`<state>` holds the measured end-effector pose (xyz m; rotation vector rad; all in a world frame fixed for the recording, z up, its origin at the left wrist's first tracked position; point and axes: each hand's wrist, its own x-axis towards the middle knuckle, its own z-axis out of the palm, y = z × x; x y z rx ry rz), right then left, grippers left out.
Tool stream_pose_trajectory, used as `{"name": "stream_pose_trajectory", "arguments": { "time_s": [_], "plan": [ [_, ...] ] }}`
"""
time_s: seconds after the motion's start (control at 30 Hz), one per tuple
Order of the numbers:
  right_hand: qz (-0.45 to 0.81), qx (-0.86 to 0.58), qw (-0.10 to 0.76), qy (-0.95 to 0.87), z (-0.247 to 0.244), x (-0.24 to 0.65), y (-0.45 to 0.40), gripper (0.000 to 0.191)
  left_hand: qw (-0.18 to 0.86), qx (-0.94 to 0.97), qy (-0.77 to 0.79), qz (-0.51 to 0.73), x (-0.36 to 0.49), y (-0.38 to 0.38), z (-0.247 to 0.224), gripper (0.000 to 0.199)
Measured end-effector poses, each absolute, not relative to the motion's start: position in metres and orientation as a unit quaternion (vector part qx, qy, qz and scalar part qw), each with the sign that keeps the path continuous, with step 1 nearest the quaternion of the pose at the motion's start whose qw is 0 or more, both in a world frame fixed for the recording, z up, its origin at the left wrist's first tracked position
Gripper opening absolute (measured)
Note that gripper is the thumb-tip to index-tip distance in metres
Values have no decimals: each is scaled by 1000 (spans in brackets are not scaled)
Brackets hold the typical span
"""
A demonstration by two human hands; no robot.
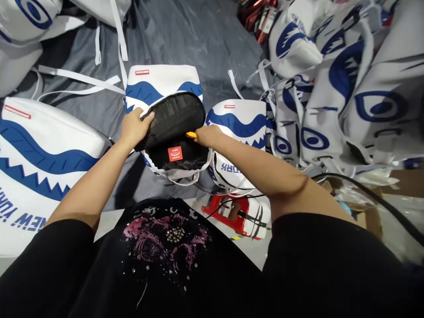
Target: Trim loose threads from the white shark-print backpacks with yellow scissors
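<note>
A white and blue backpack (165, 73) lies on the grey cloth in front of me, its black-lined flap (177, 117) folded back and its mouth facing me. My left hand (135, 127) is closed on the left edge of that flap, thumb on the lining. Inside, a red label (175, 153) shows against the black lining. My right hand (209, 135) is closed around a small orange tool (191, 134), whose tip points left over the opening; its exact kind does not show. Beneath my right forearm lies a second backpack (240, 114) with the same pattern.
At the left, another printed backpack (49, 141) lies flat, with more bags (23, 26) behind it. Many similar bags (347, 97) are piled at the right. A red and white object (238, 216) stands on the floor below, near a black cable (374, 194).
</note>
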<state>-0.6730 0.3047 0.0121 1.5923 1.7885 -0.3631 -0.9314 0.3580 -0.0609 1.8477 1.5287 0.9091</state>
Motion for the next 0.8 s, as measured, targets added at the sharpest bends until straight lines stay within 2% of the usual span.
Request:
{"name": "stream_pose_trajectory", "arguments": {
  "time_s": [0.13, 0.3, 0.5, 0.63, 0.8],
  "plan": [
    [-155, 591, 360, 705, 11, -657, 312, 41, 176, 688, 606, 359, -925, 356, -56, 34],
    [-192, 570, 358, 714, 4, -642, 321, 45, 126, 751, 584, 282, -916, 367, -41, 29],
    [-220, 541, 359, 728, 5, -641, 334, 45, 163, 757, 594, 220, -913, 339, -32, 54],
    [-242, 516, 358, 740, 5, -642, 339, 45, 148, 785, 567, 200, -901, 314, -25, 89],
    [-229, 490, 343, 768, 0, -645, 340, 47, 114, 783, 582, 189, -898, 311, -25, 88]
  ]
}}
